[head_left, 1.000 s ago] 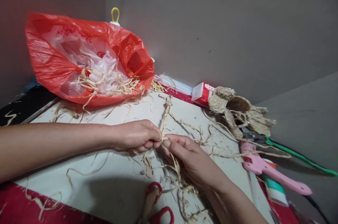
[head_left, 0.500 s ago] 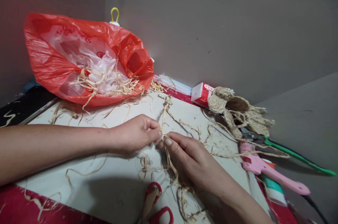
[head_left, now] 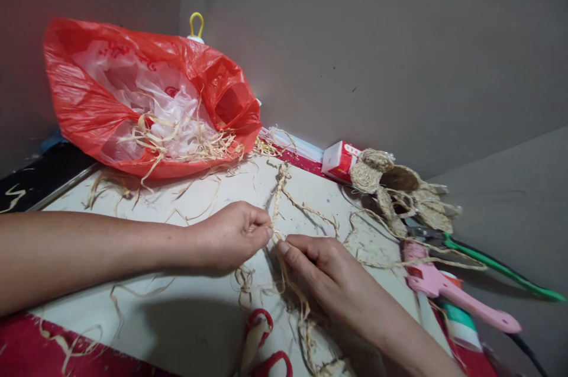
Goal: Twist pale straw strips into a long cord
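The two hands, left (head_left: 242, 235) and right (head_left: 328, 270), had just parted slightly, baring the working end of the braid (head_left: 278, 196) between them.
The single braid lay on the white tabletop (head_left: 177, 318); each hand's fingertips pinched loose strands (head_left: 284, 276). I counted one red bag (head_left: 84, 90), one pair of scissors (head_left: 284, 358), one pink tool (head_left: 461, 297).

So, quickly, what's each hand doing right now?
Left hand: closed, pinching the lower end of the straw braid.
Right hand: closed, pinching loose strands just below the braid.
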The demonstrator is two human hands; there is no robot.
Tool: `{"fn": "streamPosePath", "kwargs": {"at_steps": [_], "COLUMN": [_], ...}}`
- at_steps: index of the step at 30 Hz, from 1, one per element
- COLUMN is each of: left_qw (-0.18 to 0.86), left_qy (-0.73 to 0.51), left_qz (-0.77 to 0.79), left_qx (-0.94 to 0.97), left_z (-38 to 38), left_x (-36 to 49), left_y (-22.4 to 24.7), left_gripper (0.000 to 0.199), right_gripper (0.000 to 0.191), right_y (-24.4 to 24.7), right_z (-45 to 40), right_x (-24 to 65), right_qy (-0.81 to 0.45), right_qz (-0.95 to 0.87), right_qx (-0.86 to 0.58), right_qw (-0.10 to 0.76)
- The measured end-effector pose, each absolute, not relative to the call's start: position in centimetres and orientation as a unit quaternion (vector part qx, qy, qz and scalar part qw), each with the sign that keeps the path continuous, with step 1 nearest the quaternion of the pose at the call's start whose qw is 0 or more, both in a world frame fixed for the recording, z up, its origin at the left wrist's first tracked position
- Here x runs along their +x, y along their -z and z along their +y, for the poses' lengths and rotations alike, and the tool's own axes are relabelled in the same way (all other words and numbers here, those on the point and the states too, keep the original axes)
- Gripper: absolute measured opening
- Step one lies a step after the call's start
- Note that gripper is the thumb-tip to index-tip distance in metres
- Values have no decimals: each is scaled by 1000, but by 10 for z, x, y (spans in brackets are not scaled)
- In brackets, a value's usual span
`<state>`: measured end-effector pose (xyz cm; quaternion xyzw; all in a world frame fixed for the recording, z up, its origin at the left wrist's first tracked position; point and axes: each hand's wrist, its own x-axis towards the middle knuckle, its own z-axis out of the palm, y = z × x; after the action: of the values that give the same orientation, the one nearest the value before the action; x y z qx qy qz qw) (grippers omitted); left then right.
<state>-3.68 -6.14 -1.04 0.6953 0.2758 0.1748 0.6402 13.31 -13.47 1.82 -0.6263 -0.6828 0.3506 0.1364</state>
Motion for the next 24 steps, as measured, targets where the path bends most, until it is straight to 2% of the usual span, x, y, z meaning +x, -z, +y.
{"fn": "streamPosePath", "kwargs": {"at_steps": [4,7,11,18,21,24], "left_qw": [631,661,710,746,763,774], "left_qy": [-198,-210,-212,-223,-217,-208], "left_qz": [272,270,261,243,235,227], "left_qx": [699,668,619,579,562,553], "left_z": [-65,-66,-64,-66,-66,-66], "left_x": [-35,-34,-36,-36,-36,-36], "left_y": [14,18,18,18,18,17], "left_gripper": [24,24,25,23,23,24], "right_gripper": [38,39,38,30,27,22], "right_y": [-21,-14,1,14,14,11], "right_z": [-139,-142,-147,-155,-155,-155], "right_x": [124,110,96,95,95,93], "right_qy": [-445,-494,-346,-52,13,25], "right_qz": [-623,-566,-626,-741,-757,-771], "right_qx": [-614,-612,-642,-643,-636,-629], "right_qw": [192,247,274,188,146,95]}}
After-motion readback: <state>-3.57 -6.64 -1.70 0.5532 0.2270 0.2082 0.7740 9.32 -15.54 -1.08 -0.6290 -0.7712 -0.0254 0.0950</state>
